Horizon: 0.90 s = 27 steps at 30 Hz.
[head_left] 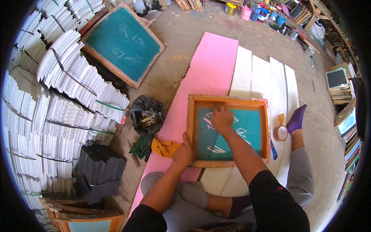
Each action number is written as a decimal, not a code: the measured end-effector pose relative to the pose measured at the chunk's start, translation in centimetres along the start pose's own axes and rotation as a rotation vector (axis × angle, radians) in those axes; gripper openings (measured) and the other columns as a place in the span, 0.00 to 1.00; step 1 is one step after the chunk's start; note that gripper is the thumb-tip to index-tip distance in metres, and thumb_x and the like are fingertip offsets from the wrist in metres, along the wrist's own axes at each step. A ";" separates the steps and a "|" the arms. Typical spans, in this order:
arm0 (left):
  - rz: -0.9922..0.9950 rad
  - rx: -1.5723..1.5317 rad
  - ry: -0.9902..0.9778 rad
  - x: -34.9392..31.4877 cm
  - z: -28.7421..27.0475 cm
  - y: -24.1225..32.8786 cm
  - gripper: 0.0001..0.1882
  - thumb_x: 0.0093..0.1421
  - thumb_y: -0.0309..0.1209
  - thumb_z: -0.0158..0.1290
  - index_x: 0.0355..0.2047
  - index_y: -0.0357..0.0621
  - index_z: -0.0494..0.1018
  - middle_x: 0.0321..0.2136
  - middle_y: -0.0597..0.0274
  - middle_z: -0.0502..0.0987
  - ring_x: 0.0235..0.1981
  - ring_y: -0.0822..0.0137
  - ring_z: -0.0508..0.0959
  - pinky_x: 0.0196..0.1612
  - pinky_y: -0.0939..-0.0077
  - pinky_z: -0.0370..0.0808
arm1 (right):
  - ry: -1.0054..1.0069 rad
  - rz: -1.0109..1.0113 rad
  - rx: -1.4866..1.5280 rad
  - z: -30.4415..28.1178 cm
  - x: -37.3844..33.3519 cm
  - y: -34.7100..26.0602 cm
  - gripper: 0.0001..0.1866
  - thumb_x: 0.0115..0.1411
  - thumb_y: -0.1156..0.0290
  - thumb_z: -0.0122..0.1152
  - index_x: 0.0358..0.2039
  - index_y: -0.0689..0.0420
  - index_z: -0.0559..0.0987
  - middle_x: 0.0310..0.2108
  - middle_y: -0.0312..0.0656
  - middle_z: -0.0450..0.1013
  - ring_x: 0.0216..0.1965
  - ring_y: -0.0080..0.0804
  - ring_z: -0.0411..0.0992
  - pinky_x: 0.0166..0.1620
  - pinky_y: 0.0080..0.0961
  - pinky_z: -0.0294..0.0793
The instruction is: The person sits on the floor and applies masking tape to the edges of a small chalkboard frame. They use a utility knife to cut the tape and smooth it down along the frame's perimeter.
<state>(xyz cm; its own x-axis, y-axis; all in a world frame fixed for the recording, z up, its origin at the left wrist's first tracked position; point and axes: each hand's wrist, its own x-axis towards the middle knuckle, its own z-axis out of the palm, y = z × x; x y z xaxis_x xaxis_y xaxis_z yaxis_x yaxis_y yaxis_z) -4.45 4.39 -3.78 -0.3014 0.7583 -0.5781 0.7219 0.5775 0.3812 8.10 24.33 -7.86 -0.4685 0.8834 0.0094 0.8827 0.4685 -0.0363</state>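
A silk-screen printing frame with wooden sides and a teal mesh rests in front of me, tilted slightly. Pale angular shapes show through its mesh. My left hand grips the lower left side of the frame, thumb up along the wood. Inside the frame, my right hand presses outstretched fingers near the far inner edge, where brown tape lines the border. Nothing shows held in that hand. A roll of brown tape with a loose end stands right of the frame, near a blue-handled tool.
Pink board and white boards lie beneath the frame. An orange cloth and a black bag sit to the left. Tied white stacks and another screen stand beyond. Paint cans line the back.
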 end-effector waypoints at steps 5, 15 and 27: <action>0.001 0.031 0.017 0.6 0.6 -0.4 0.54 0.63 0.41 0.56 0.74 0.36 0.31 0.51 0.33 0.76 0.44 0.38 0.82 0.47 0.46 0.78 | -0.132 0.127 0.105 -1.9 -2.6 6.2 0.28 0.63 0.54 0.56 0.62 0.47 0.75 0.55 0.51 0.73 0.59 0.52 0.68 0.56 0.54 0.71; 0.690 0.439 0.383 -3.1 -0.7 0.5 0.34 0.53 0.55 0.64 0.51 0.43 0.75 0.44 0.49 0.79 0.48 0.47 0.78 0.55 0.51 0.72 | -0.428 -0.255 0.249 -7.8 -21.0 17.6 0.33 0.52 0.46 0.72 0.51 0.58 0.80 0.45 0.48 0.77 0.52 0.49 0.74 0.52 0.43 0.75; 0.663 0.740 0.185 -2.8 2.4 -2.4 0.14 0.54 0.39 0.63 0.37 0.46 0.81 0.40 0.55 0.82 0.52 0.53 0.78 0.69 0.43 0.57 | -0.119 -0.265 0.232 -1.0 -26.3 16.8 0.18 0.51 0.60 0.73 0.37 0.57 0.80 0.36 0.45 0.79 0.42 0.46 0.77 0.45 0.42 0.76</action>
<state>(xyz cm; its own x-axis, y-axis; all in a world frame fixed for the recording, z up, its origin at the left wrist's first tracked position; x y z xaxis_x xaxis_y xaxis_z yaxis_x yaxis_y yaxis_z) -3.86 0.14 -4.77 0.2541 0.9295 -0.2672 0.9650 -0.2623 0.0051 35.24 8.99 -7.69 -0.6928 0.7180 -0.0667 0.7046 0.6544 -0.2742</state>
